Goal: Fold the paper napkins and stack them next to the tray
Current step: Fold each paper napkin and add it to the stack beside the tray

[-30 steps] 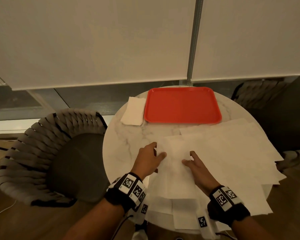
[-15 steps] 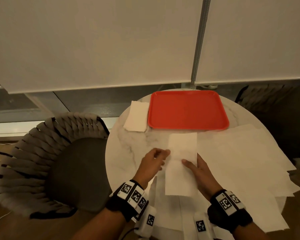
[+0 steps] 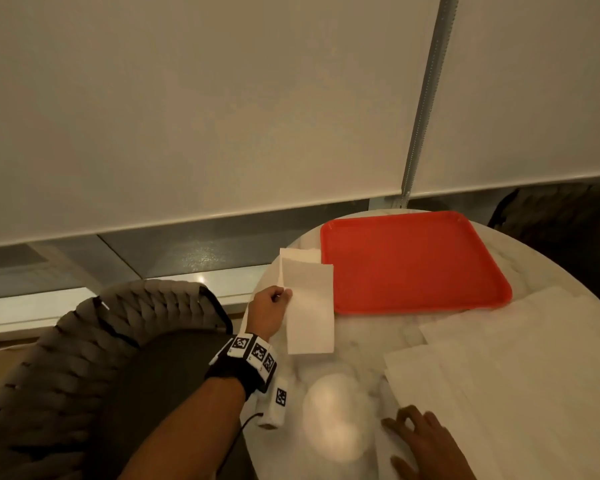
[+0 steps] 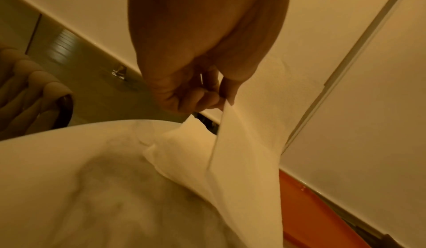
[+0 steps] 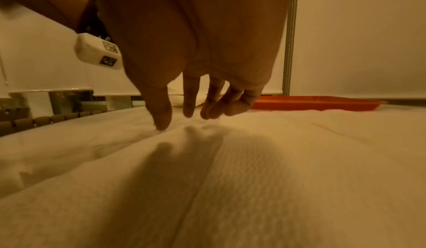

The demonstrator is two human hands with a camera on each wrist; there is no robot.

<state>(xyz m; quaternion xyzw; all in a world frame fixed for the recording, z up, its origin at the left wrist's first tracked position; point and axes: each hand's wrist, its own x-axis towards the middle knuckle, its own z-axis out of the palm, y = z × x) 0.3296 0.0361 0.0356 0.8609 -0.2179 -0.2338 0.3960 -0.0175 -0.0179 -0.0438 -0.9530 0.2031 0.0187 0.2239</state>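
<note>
left hand (image 3: 269, 311) pinching folded napkin (image 3: 310, 306) (thumb grip clear at wrist), right hand (image 3: 426, 441) on sheets (image 3: 516, 375)

The folded napkin (image 3: 310, 306) has left the middle of the table, where both hands held it, and now hangs pinched in the left hand (image 3: 269, 315) just beside the red tray (image 3: 413, 261), over the stacked napkin (image 3: 300, 254). The right hand (image 3: 426, 441) has let go and dropped back onto the unfolded napkins (image 3: 516, 375).

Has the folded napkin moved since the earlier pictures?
Yes. The folded napkin, pinched by the left hand, went from the table's middle to beside the red tray.
</note>
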